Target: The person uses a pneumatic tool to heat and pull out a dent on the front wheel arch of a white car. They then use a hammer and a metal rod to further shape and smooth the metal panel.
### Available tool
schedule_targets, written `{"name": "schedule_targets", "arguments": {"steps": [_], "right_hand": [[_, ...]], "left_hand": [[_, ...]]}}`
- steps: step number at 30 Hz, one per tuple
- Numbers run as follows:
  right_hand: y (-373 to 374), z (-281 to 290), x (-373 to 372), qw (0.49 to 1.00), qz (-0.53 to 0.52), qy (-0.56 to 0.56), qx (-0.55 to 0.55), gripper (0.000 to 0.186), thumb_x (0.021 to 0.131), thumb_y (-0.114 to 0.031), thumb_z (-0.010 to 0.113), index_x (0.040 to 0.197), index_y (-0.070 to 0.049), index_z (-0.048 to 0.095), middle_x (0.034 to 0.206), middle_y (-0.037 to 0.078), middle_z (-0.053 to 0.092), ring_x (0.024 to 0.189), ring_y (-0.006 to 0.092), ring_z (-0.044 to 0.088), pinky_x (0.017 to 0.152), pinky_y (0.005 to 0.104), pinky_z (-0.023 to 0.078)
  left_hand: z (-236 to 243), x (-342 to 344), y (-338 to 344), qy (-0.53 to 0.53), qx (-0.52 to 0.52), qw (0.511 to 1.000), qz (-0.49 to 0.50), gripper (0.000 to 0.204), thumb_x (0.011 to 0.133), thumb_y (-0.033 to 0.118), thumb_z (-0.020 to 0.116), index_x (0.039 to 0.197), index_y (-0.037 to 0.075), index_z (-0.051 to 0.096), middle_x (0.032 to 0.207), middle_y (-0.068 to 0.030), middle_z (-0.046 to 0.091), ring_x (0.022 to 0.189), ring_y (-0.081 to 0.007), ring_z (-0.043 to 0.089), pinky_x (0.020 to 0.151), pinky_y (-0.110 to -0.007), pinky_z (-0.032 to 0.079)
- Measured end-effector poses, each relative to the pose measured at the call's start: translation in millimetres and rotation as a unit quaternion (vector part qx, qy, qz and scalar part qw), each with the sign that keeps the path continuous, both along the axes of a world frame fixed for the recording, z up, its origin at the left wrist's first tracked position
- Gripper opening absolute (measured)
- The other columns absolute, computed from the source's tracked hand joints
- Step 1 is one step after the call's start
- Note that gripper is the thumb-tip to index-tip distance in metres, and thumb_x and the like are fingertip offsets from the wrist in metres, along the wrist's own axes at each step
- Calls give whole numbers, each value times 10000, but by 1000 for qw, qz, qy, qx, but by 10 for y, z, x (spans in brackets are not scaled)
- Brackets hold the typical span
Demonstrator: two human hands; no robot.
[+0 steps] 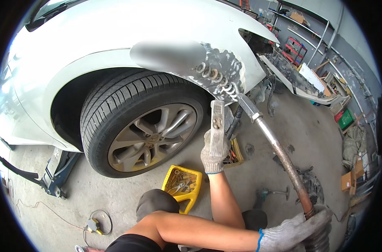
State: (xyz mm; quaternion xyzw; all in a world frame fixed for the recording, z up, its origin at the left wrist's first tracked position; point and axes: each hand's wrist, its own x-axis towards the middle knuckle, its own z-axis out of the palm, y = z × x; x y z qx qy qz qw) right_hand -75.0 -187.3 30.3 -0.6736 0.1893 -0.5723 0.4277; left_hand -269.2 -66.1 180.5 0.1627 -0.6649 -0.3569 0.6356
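My left hand [298,227], in a grey-white knit glove, reaches across to the lower right and is closed around the rusty lower end of a long metal pull rod [283,157]. The rod slants up to a row of metal washers [216,76] standing on the fender's bare, sanded patch [230,63]; its tip meets the lowest washers. Beyond that forearm, my gloved right hand [213,157] grips a worn, light-grey flat bar [217,128] upright, just below the patch. A dark ribbed piece [319,239] shows below my left hand.
A white car's front wheel [153,138] fills the middle left. On the floor are a yellow bin [191,199] of tools, a second tool box [237,153], a floor jack [54,172] and a cable [109,222]. A removed bumper [302,86] and shelving [308,27] stand at far right.
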Motion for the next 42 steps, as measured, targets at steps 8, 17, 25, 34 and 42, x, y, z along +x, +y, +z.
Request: {"name": "schedule_targets", "arguments": {"steps": [8,17,25,34,42], "right_hand": [[136,221,-126,984,-32,145,-95,279,917,-272,555,855,-2,590,756,195,597,711,397,597,670,456,450],[33,186,-90,974,-64,178,-124,214,905,-215,593,863,-6,610,680,183,585,658,393,598,610,455,444],[139,-14,-77,982,-51,121,-139,466,988,-474,496,808,-57,601,683,177,616,649,388,635,576,446,477],[101,263,-104,979,-57,179,-83,261,926,-263,572,868,-10,601,779,201,629,750,400,631,675,443,485],[151,267,21,986,-7,98,-137,177,910,-191,622,831,-34,600,743,164,623,697,328,639,634,390,489]], "left_hand": [[109,177,51,2,66,991,-116,674,887,27,580,1502,91,311,1289,-200,510,751,-228,655,699,-350,546],[445,313,186,127,273,925,-231,410,1006,402,497,1301,118,513,910,-95,593,578,-151,573,532,-302,473],[392,196,154,138,249,947,-149,479,975,545,499,1135,106,603,794,-50,600,574,-122,561,513,-276,445],[386,392,-61,47,161,941,-294,859,770,-31,686,1518,50,270,1183,-230,543,827,-382,622,691,-411,529],[-65,-67,39,-3,-82,995,65,846,758,-37,684,1501,38,287,1223,-262,533,914,-411,628,730,-426,536]]}}
